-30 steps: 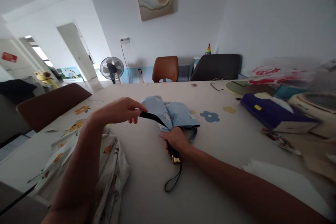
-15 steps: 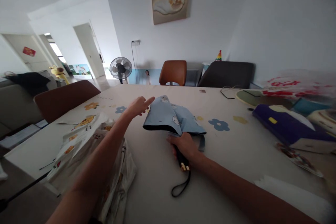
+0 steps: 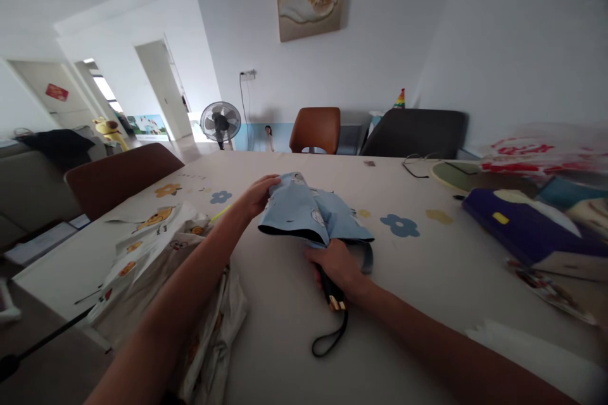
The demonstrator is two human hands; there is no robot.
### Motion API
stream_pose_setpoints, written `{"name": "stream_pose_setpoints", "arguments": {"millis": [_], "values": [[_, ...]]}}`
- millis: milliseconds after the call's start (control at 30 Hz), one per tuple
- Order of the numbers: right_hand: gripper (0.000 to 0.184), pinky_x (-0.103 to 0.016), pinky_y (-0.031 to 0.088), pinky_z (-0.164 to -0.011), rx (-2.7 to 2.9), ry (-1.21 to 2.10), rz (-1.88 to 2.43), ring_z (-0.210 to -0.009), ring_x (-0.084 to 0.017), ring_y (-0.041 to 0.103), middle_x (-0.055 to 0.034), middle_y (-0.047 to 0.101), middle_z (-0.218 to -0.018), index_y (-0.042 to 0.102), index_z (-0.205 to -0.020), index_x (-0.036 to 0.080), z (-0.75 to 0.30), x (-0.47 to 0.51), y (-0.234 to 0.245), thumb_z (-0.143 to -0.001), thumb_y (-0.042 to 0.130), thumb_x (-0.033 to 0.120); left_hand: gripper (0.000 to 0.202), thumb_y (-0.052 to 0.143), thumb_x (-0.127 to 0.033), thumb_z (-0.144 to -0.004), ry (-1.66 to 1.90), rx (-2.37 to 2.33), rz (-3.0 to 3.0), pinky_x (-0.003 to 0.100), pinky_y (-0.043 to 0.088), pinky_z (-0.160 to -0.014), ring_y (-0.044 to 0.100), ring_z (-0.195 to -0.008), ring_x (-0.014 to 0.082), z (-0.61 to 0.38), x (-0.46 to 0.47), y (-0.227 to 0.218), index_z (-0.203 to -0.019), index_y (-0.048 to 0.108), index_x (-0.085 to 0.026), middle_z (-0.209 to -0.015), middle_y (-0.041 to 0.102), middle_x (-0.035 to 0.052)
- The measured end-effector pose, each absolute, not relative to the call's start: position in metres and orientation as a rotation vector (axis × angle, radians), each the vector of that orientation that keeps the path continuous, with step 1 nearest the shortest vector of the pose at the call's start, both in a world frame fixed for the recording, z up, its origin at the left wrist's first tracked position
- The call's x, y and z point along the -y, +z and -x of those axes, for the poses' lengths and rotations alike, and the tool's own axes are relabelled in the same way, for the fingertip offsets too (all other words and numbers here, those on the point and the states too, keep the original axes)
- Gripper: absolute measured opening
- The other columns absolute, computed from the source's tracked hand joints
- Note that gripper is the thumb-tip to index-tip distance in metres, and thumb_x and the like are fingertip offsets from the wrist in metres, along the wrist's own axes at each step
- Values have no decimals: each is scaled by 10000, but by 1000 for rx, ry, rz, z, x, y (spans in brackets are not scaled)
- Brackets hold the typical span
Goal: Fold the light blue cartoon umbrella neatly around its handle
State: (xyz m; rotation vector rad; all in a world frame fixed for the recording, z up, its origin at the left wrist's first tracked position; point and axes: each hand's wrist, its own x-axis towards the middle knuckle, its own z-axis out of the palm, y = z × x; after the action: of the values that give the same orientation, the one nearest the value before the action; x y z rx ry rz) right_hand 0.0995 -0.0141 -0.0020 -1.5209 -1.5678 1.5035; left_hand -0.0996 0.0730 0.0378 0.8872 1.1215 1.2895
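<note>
A light blue folding umbrella [image 3: 313, 215] lies on the flowered tablecloth [image 3: 408, 266], its black handle and wrist loop [image 3: 330, 342] pointing toward me. My right hand [image 3: 335, 266] is wrapped round the handle. My left hand [image 3: 259, 196] reaches to the far left edge of the blue canopy, its fingers curled on the fabric near the top.
A crumpled white cloth with cartoon prints [image 3: 161, 259] lies at the left. A purple tissue box [image 3: 522, 228], a plastic bag [image 3: 536, 152] and glasses [image 3: 418, 168] crowd the right side. Brown chairs [image 3: 316, 130] stand around the table; a fan [image 3: 220, 121] is beyond.
My left hand let go of the canopy's black edge, stretched out open past it, and now rests curled on the far part of the blue fabric. My right hand kept its hold.
</note>
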Motion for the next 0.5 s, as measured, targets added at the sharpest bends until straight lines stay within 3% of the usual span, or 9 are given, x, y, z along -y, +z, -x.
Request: {"name": "stream_pose_setpoints", "arguments": {"millis": [133, 400, 500], "values": [[310, -186, 366, -297, 1607, 1518, 1535, -283, -100, 452, -11, 471, -320, 449, -392, 159, -100, 13, -2, -685, 528, 221, 259, 685, -297, -629, 1250, -1164, -950, 187, 365, -474, 483, -527, 72, 110, -79, 29, -829, 585, -167, -647, 520, -23], [274, -185, 363, -307, 1636, 1607, 1394, -276, -89, 430, 10, 457, -322, 440, -408, 161, -106, 9, -4, -670, 516, 182, 221, 703, -283, -624, 1227, -1016, -1015, 189, 362, -490, 467, -521, 59, 125, -77, 26, -746, 569, -156, -605, 489, -45], [253, -185, 355, -300, 1595, 1694, 1363, -267, -82, 405, 23, 446, -316, 437, -454, 167, -108, 6, -3, -683, 538, 206, 212, 675, -300, -661, 1188, -958, -1029, 208, 412, -563, 513, -585, 81, 128, -75, 28, -790, 592, -154, -666, 554, -16]]}}
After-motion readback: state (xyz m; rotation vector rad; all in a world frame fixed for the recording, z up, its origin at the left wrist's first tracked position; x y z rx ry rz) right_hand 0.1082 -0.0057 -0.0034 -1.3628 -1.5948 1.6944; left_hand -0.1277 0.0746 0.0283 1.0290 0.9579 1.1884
